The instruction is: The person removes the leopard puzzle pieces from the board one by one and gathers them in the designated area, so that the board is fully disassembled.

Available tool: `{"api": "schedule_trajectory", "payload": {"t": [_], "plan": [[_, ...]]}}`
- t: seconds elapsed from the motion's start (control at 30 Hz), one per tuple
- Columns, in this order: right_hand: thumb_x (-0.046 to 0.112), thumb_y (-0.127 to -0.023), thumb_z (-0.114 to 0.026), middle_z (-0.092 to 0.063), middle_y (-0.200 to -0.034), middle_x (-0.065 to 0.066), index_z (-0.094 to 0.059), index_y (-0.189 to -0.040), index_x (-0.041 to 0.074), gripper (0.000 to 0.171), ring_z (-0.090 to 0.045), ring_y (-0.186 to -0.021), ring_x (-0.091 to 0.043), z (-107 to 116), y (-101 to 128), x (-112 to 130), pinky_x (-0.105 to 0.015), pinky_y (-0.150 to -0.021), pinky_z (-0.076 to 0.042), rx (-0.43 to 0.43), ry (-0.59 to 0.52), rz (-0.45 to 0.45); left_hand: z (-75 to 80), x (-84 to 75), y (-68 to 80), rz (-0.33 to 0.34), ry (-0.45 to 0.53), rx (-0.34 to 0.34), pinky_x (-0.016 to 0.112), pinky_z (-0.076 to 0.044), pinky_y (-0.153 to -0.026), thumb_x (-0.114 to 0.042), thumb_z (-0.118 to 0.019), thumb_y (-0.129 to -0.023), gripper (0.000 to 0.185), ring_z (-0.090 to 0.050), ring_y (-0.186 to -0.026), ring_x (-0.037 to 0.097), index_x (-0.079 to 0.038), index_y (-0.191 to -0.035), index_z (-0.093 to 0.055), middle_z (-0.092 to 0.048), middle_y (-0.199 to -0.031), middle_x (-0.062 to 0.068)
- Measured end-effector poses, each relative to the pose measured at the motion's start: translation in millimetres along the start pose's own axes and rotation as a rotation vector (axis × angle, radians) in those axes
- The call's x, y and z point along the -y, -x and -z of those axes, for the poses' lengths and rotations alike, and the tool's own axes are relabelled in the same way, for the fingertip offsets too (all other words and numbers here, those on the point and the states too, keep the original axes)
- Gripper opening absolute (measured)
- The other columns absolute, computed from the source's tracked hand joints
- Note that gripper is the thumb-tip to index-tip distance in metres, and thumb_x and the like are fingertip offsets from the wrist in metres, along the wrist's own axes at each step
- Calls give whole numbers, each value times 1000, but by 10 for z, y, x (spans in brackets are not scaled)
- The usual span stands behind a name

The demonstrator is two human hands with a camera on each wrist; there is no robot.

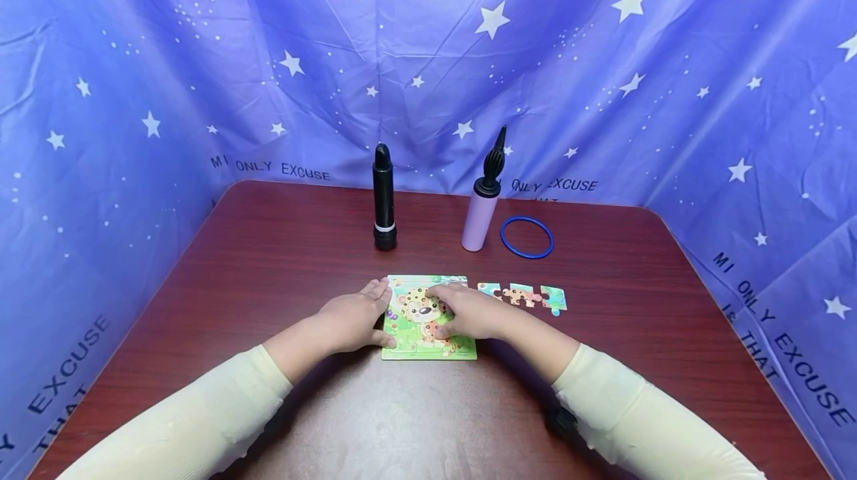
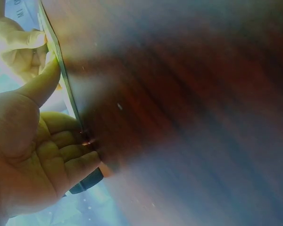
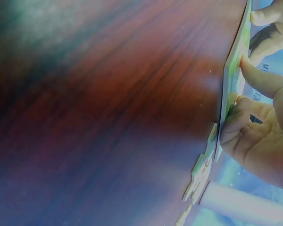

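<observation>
A jigsaw puzzle board point(image 1: 410, 346) with a spotted leopard cub picture lies flat on the table. My left hand point(image 1: 351, 320) rests at its left edge, with the thumb point(image 2: 46, 77) on the board's border and the loosely bent fingers along the side. Across the right part of the picture reaches my right hand point(image 1: 469, 311), its thumb and fingertips touching the puzzle's face, spread apart from each other. That hand hides some of the board's right side. Just right of the board lie loose puzzle pieces point(image 1: 521, 295) in a row.
Behind the board stand a black marker-shaped object point(image 1: 384, 201) and a purple hand pump point(image 1: 479, 221) with a black nozzle. A blue ring point(image 1: 527, 237) lies right of the pump. Star-printed curtain point(image 1: 375, 33) surrounds the far and side edges of the reddish-brown table point(image 1: 375, 420).
</observation>
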State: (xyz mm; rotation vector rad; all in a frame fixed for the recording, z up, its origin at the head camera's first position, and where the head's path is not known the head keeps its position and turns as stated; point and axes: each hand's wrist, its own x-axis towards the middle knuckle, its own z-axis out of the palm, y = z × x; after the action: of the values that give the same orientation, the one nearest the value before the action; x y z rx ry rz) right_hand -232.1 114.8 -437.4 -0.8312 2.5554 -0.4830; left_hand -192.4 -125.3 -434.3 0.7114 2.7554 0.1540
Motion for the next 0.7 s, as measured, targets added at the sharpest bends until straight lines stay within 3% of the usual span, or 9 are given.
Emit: {"api": "schedule_trajectory", "payload": {"t": [0.17,0.37,0.5,0.6,0.7], "plan": [[28,-82,-79,-55,-130,-9,-48,-140,17,67,-51,-124,-23,22,-11,17,-45,-105,-43,13,-15,-13,3,2,-3,0,-5,2,44,-33,-116,-58,-65,-85,95,-26,-148,32,4,-149,-35,-25,-160,19],[24,-81,-81,-57,-121,-7,-45,-132,19,62,-54,-112,-20,58,-27,41,-43,-99,-45,31,-88,-32,2,5,-14,2,-12,6,44,-31,-117,-59,-65,-85,95,-26,-148,32,4,-149,-35,-25,-160,19],[23,-81,-82,-56,-131,-11,-41,-129,21,63,-55,-117,-23,62,-8,50,-44,-101,-45,21,-143,-40,3,4,-22,8,-17,12,44,-32,-117,-60,-64,-85,95,-26,-148,32,3,-150,-34,-24,-160,19],[24,-79,-82,-54,-136,-13,-41,-129,23,65,-55,-121,-24,58,12,50,-45,-101,-45,-2,-144,-32,7,10,-18,7,-16,15,44,-31,-117,-60,-64,-85,95,-26,-148,32,3,-150,-34,-24,-160,19],[28,-80,-82,-54,-128,-8,-41,-129,24,64,-56,-115,-21,54,24,31,-43,-97,-46,-27,-127,-15,13,17,-15,0,-11,13,44,-31,-118,-60,-64,-86,95,-25,-148,32,4,-150,-34,-24,-160,19]]}}
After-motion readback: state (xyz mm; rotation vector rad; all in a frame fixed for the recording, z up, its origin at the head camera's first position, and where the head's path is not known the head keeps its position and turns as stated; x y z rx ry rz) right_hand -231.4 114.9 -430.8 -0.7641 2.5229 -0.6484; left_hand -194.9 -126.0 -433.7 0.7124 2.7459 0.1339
